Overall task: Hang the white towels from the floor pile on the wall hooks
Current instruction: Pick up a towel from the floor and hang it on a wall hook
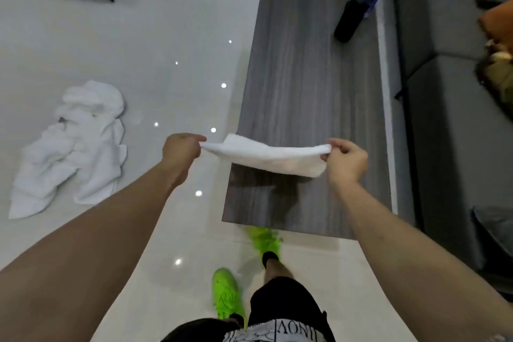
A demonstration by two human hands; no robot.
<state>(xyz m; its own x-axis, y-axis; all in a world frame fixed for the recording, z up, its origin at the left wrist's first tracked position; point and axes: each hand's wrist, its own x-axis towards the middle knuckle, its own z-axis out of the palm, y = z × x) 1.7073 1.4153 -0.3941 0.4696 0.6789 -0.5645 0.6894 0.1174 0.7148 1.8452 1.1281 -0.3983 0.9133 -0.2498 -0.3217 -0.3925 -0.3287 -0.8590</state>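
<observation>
Glossy pale floor (166,22) with a white towel pile (72,147); grey wood table (305,91) bearing a black bottle (350,19)

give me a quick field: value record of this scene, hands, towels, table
left hand: pinches one end of the small white cloth towel
right hand: pinches the other end
towel: stretched between the hands, above the grey wood-grain table
pile of white towels: on the glossy floor, to the person's left
wall hooks: not in view

Bright ceiling lights glare off the glossy floor (172,69); wide-angle edges bend, shoes (265,241) blur.
</observation>
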